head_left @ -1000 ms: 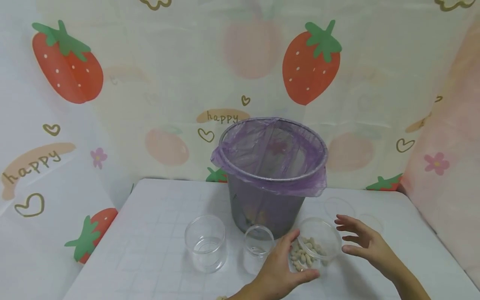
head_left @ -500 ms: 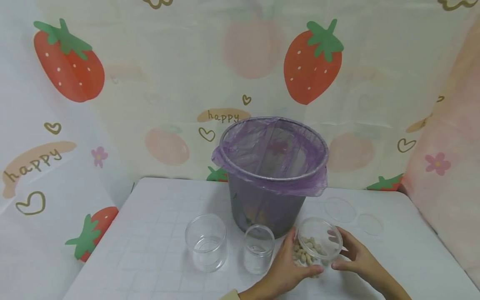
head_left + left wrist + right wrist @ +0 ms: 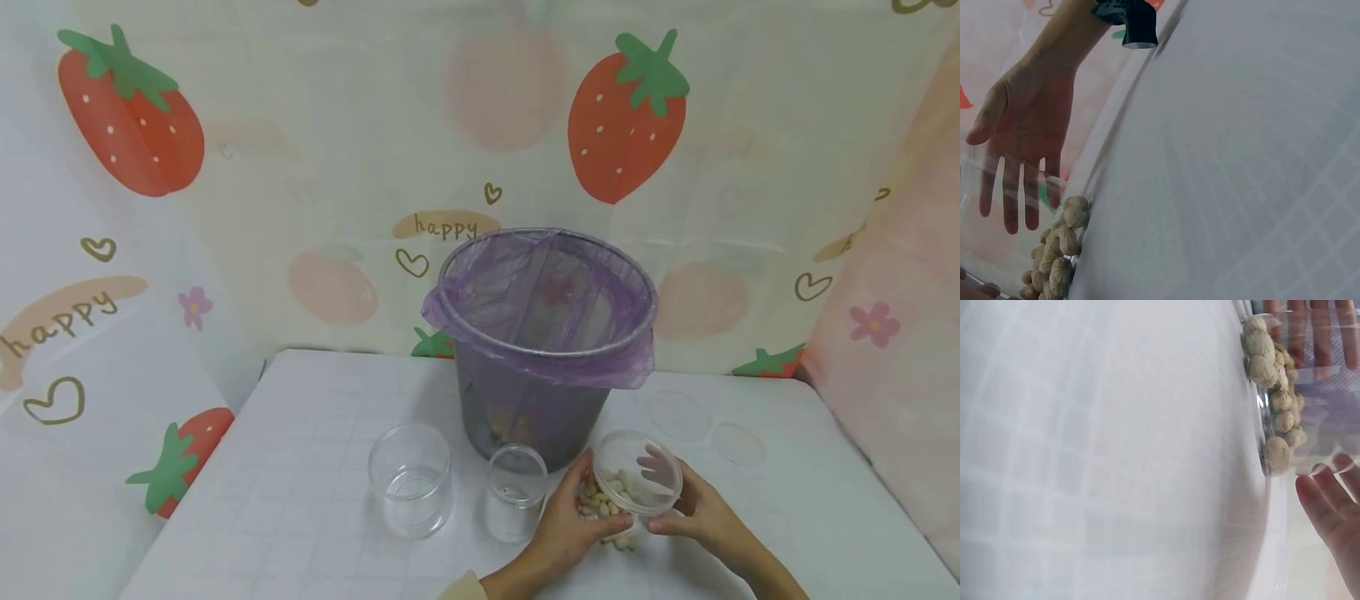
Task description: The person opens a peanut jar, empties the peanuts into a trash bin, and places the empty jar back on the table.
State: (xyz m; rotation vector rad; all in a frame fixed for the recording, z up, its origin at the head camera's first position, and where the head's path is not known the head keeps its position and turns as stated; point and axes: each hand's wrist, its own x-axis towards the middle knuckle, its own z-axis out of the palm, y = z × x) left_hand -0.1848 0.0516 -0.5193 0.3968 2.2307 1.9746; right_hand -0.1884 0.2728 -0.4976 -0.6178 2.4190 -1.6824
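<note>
A clear plastic jar [image 3: 633, 433] with unshelled peanuts [image 3: 595, 500] in its bottom stands at the right front of the table. My left hand [image 3: 558, 521] holds its left side, thumb across the front. On the other side my right hand [image 3: 708, 517] cups the jar, its fingers visible through the clear wall and its thumb in front. The left wrist view shows the right palm [image 3: 1035, 119] facing the jar beside the peanuts [image 3: 1054, 262]. Left fingers [image 3: 1321, 340] show through plastic in the right wrist view, with peanuts [image 3: 1275, 394] low against the table.
Left of the held jar stand a small clear jar [image 3: 516, 508] and a wider clear jar [image 3: 410, 500]. A mesh bin [image 3: 536, 408] lined with a purple bag [image 3: 630, 367] rises just behind. Two clear round lids, one larger [image 3: 678, 417] and one smaller [image 3: 738, 444], lie at the right.
My right hand has moved left, from apart in the air to the jar's right side. The left thumb has shifted slightly up across its front. The jar stays in about the same place.
</note>
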